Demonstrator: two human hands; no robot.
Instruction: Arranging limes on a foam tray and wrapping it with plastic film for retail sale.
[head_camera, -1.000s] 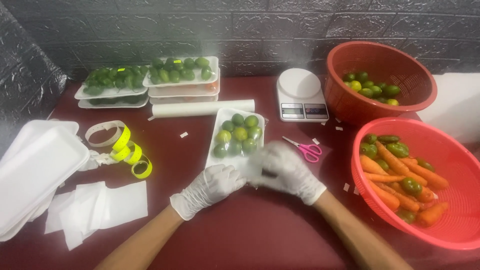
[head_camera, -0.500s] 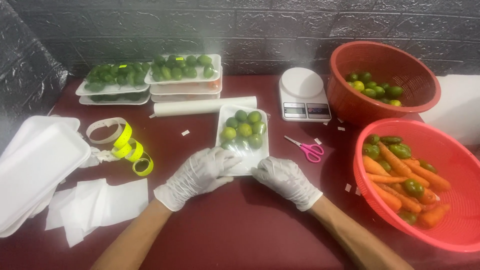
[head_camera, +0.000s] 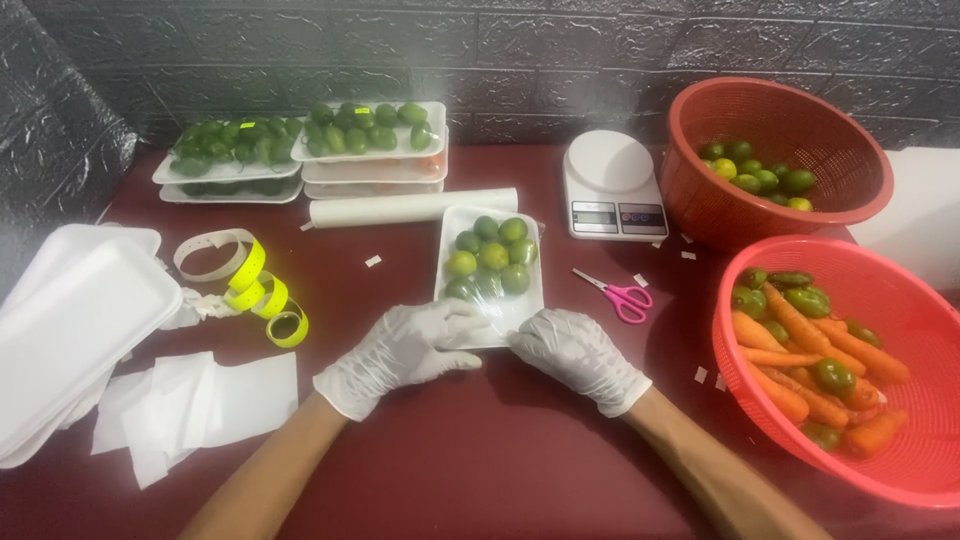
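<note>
A white foam tray (head_camera: 523, 305) of green limes (head_camera: 490, 256) lies on the dark red table, with clear film over it. My left hand (head_camera: 400, 347), in a white glove, grips the tray's near left corner. My right hand (head_camera: 577, 355), gloved too, presses on the near right corner. A roll of clear film (head_camera: 412, 207) lies just behind the tray.
Stacked wrapped trays of limes (head_camera: 300, 150) stand at the back left. A white scale (head_camera: 611, 185), pink scissors (head_camera: 618, 294), a red basket of limes (head_camera: 780, 160) and a red basket of carrots and peppers (head_camera: 850, 370) are at right. Empty foam trays (head_camera: 70, 320), yellow tape rolls (head_camera: 262, 295) and paper sheets (head_camera: 190, 400) lie left.
My hands have moved apart from the tray's near middle to its two near corners. The tray has stayed in place.
</note>
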